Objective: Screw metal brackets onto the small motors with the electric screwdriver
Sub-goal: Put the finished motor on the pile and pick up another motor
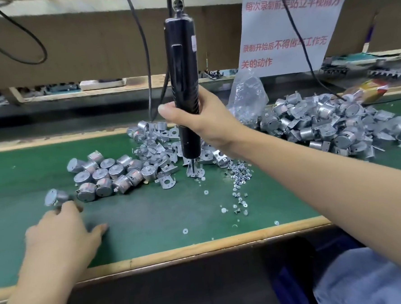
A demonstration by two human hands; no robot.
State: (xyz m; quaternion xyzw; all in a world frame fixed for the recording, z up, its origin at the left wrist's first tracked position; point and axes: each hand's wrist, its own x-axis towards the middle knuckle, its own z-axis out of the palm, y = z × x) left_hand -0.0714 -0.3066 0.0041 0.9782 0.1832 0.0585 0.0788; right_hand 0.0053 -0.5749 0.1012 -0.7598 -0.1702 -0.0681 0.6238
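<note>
Beside left hand (61, 233), motor (55, 197); right hand (193, 120) grips screwdriver (181, 59).

- A worktop (151, 216) with a green mat and pale wooden edge strips;
- a cluster of bare motors (107, 176) on the left, touching one another;
- a heap of loose brackets (157, 149) just beside them;
- screws (239, 175) scattered right of that heap, thinning towards the front edge;
- white washers (185, 231) strewn near the front;
- a big heap of bracketed motors (329, 125) far right; a clear plastic bag (247, 97) against it
</note>
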